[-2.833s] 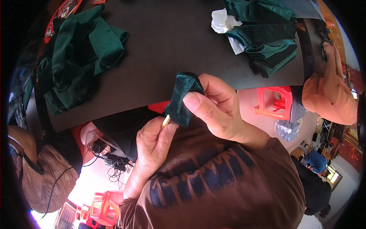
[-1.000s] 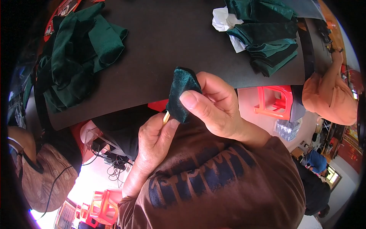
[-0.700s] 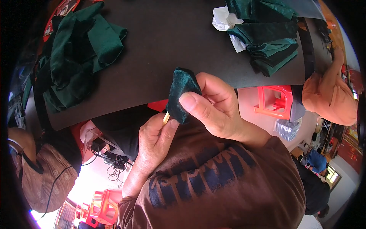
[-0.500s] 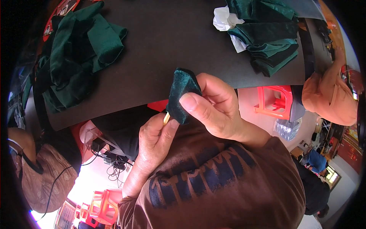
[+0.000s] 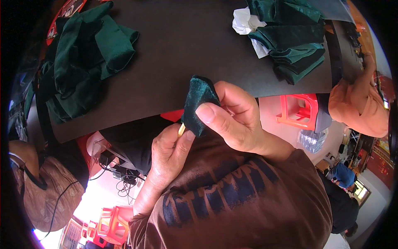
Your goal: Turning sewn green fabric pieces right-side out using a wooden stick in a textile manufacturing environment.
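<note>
Between my hands, just off the table's near edge, is a small dark green velvet piece (image 5: 198,97), narrow and folded. My right hand (image 5: 236,118) pinches it from the right, thumb on top and fingers behind. My left hand (image 5: 168,147) is closed around a thin light wooden stick (image 5: 181,129) at the lower left of the velvet. The stick's upper end disappears at the fabric, so I cannot see how far in it reaches. The left thumb tip touches or nearly touches the velvet's lower edge.
Green velvet strips (image 5: 72,62) lie heaped on the dark table (image 5: 178,50) at left. Another velvet pile (image 5: 296,50) with crumpled white paper (image 5: 245,21) lies at right. People sit at both sides. A red stool (image 5: 300,111) stands right; cables (image 5: 124,178) hang lower left.
Almost nothing differs. Both hands keep their grip on the velvet and stick, and the person at the right has shifted an arm slightly.
</note>
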The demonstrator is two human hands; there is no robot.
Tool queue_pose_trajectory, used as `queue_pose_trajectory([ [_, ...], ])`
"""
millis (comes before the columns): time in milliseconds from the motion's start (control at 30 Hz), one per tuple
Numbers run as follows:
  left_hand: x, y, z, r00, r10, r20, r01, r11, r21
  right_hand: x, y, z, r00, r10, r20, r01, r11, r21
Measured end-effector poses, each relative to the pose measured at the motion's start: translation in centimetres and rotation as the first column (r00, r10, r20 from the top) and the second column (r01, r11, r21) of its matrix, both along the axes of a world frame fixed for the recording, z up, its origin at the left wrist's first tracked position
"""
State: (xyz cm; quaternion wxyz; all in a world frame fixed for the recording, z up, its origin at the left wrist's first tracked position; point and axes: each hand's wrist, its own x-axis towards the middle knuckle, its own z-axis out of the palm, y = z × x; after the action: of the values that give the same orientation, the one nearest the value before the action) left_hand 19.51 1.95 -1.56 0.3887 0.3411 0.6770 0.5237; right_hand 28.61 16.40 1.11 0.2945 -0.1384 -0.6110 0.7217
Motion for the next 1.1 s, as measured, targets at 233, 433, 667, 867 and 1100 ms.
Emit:
queue_pose_trajectory([
  [233,0.2,0.0,0.2,1.000,0.018,0.004,-0.018,1.000,-0.005,0.1,0.1,0.1,1.000,0.005,-0.002,-0.005,1.000,0.028],
  [433,-0.1,0.1,0.3,1.000,0.022,0.004,-0.022,1.000,-0.015,0.1,0.2,0.0,1.000,-0.001,0.018,0.000,0.999,0.041],
  [667,-0.3,-0.4,0.4,0.995,0.043,0.093,-0.041,0.999,-0.025,0.2,0.3,1.1,0.996,0.035,0.088,-0.053,0.976,0.211],
  [867,0.0,-0.3,1.1,0.997,0.005,0.081,-0.004,1.000,-0.017,0.9,0.3,0.7,0.993,0.063,0.099,-0.083,0.975,0.207],
  [1100,-0.1,0.1,1.7,0.999,-0.034,0.035,0.036,0.998,-0.055,0.5,0.4,1.8,0.995,0.085,-0.060,-0.097,0.967,-0.236],
])
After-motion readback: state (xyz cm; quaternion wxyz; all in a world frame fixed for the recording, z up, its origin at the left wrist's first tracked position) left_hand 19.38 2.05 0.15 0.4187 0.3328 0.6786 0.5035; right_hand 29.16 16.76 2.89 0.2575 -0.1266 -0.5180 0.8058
